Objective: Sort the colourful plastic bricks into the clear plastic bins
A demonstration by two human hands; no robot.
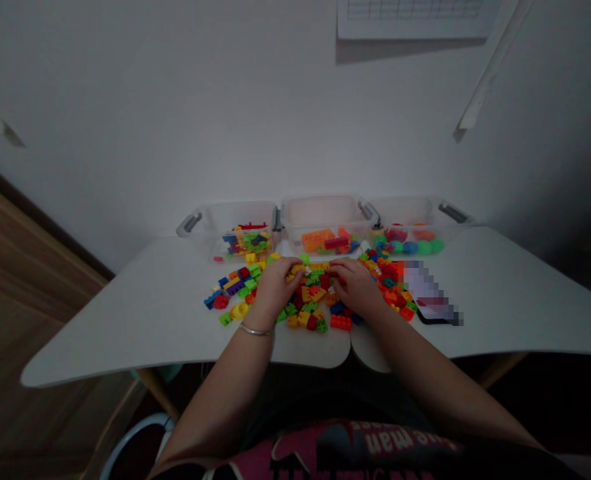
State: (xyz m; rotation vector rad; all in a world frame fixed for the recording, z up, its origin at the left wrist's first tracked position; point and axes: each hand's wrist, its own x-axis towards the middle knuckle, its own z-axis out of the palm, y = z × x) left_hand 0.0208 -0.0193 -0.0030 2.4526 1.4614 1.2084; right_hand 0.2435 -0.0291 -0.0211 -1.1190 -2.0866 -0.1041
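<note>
Both of my hands are over a spread pile of plastic toy bricks (315, 293) in red, yellow, green, orange and blue. My left hand (274, 287), a silver bangle at its wrist, curls at the pile's middle, with a yellow toy brick (293, 272) between thumb and fingers. Across a small gap, my right hand (356, 285) reaches over red and orange bricks. Its fingers are bent but apart, and I see nothing gripped in them. The bricks under both palms are hidden.
Three clear plastic bins stand along the wall: the left bin (215, 217) and the middle bin (320, 212) hold bricks, the right bin (405, 212) holds round green and red pieces. A pixelated phone or tablet (428, 293) lies right of the pile on the white table (140, 313).
</note>
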